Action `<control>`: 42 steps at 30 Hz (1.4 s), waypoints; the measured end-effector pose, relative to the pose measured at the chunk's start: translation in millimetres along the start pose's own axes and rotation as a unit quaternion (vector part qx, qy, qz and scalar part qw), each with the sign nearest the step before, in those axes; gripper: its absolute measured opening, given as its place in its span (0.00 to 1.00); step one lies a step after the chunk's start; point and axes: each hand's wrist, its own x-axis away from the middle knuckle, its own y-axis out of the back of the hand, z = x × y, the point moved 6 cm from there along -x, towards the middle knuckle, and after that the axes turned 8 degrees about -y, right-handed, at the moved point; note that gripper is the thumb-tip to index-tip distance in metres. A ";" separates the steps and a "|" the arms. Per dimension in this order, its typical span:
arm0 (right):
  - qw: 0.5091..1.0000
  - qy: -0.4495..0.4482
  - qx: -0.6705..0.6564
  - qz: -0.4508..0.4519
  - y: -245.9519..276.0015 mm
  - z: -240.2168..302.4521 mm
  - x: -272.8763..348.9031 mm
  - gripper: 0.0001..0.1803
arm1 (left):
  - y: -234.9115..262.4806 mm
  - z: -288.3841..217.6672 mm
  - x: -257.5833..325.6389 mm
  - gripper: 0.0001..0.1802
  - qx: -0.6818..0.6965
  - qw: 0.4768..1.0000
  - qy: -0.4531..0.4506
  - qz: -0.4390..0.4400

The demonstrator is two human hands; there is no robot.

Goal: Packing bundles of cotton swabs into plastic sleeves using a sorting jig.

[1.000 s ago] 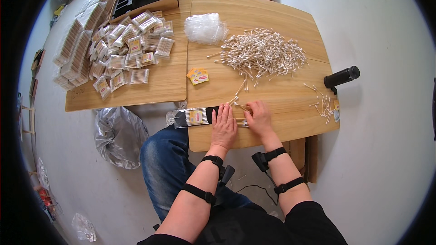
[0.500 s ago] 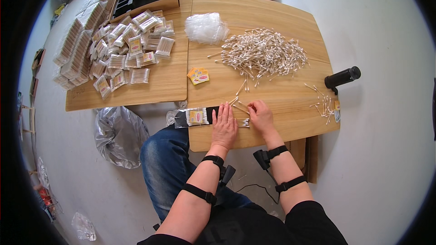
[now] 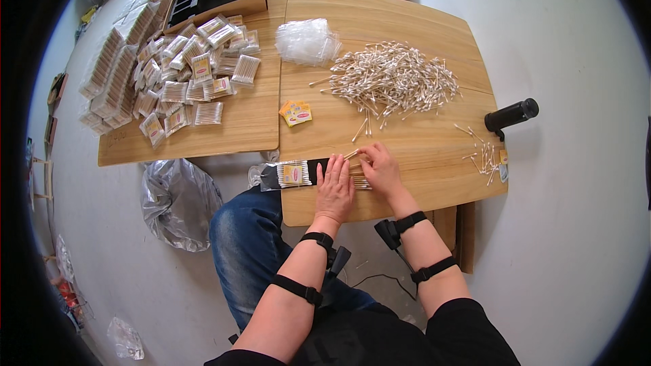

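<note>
At the table's near edge, my left hand [image 3: 335, 188] lies flat with fingers stretched. It rests over a black strip [image 3: 317, 170] and a row of cotton swabs [image 3: 364, 183] whose ends stick out on its right. My right hand [image 3: 380, 171] is beside it, fingertips pinched on a cotton swab [image 3: 351, 154] that slants toward the left fingertips. Left of my hands, a clear bag [image 3: 270, 177] with swabs and a yellow card [image 3: 293, 175] lies on the black strip. Part of the row is hidden beneath my left hand.
Loose cotton swabs [image 3: 397, 85] form a big pile farther back. Clear empty bags [image 3: 308, 42] and yellow cards [image 3: 297, 113] lie left of it. Filled packets [image 3: 196, 71] heap on the left table. A black cylinder [image 3: 511, 116] is at the right edge.
My right hand has shifted slightly left and away from me, closer to my left fingertips, with the swab. My left hand and the bag have stayed in place.
</note>
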 end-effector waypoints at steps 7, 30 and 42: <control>0.991 0.099 0.083 -0.011 -2.7 3.0 -7.3 0.04 | 0.9 0.0 0.3 0.26 0.034 0.999 -0.003 -0.016; 0.985 0.016 0.162 -0.053 -22.0 -9.3 -42.9 0.09 | 3.6 -0.4 -1.1 0.26 0.021 1.000 0.004 0.002; 0.999 -0.021 0.043 -0.020 -4.6 -4.4 -36.2 0.03 | 5.5 0.4 -1.2 0.28 0.026 0.999 0.020 -0.023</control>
